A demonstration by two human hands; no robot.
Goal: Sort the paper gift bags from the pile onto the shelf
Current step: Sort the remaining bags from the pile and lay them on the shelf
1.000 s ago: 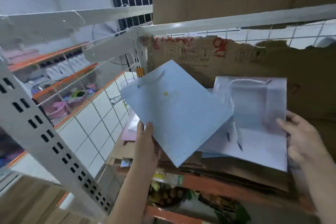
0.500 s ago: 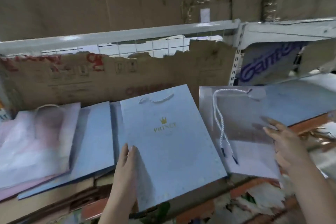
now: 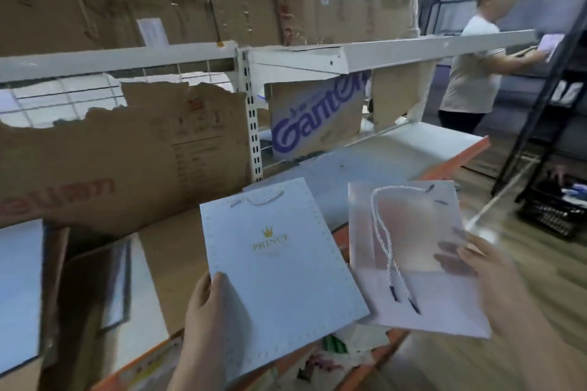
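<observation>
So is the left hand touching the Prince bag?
Touching. The head view shows the left hand gripping the Prince bag at its lower left edge, thumb lying on its face.

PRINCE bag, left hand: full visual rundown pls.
The PRINCE bag is a flat pale-blue paper gift bag with a gold crown and lettering, dotted edging and a white twisted cord handle at its top edge. It is tilted, face up, over the shelf's orange front edge. The left hand grips its lower left corner.

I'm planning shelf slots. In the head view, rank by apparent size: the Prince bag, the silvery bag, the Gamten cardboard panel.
1. Prince bag, largest.
2. Silvery bag, slightly smaller, though similar.
3. Gamten cardboard panel, smallest, but farther away, so unsure.
</observation>
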